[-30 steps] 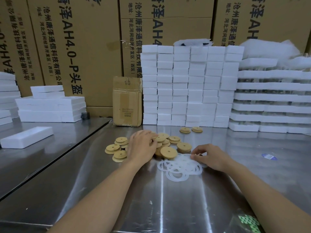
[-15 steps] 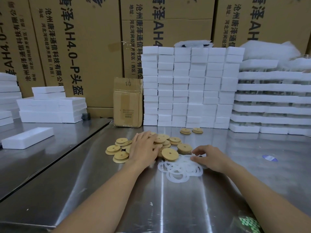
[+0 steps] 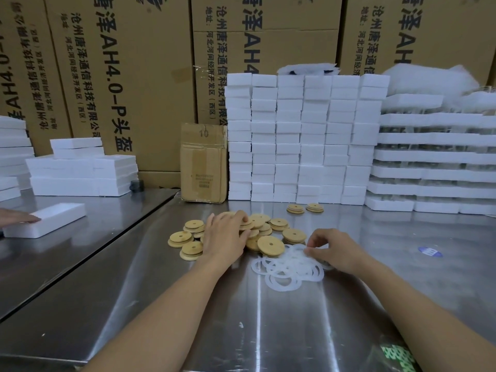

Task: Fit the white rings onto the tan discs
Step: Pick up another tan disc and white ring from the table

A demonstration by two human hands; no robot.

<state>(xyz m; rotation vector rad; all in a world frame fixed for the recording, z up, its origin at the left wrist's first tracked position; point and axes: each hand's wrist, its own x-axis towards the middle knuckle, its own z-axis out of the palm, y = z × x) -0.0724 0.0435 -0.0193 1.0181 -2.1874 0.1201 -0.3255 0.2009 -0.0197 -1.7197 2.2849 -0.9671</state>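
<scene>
Several tan discs (image 3: 271, 245) with centre holes lie in a loose pile on the steel table (image 3: 268, 331). My left hand (image 3: 226, 234) lies over the middle of the pile, its fingertips curled on one disc (image 3: 245, 225). Just right of the pile is a heap of several thin white rings (image 3: 287, 269). My right hand (image 3: 332, 249) rests at the heap's right edge, and its fingertips pinch at a ring there. Two more tan discs (image 3: 304, 208) sit apart, farther back.
Stacks of white foam blocks (image 3: 303, 138) and foam trays (image 3: 434, 167) wall the table's back; a small carton (image 3: 204, 162) stands beside them. Another person's hand (image 3: 16, 217) rests by a foam block (image 3: 45, 220) on the left table. A blue sticker (image 3: 430, 252) lies right.
My left hand has shifted slightly over the disc pile. A person's hand has appeared at the far left edge by the foam block. My right hand stays at the rings.
</scene>
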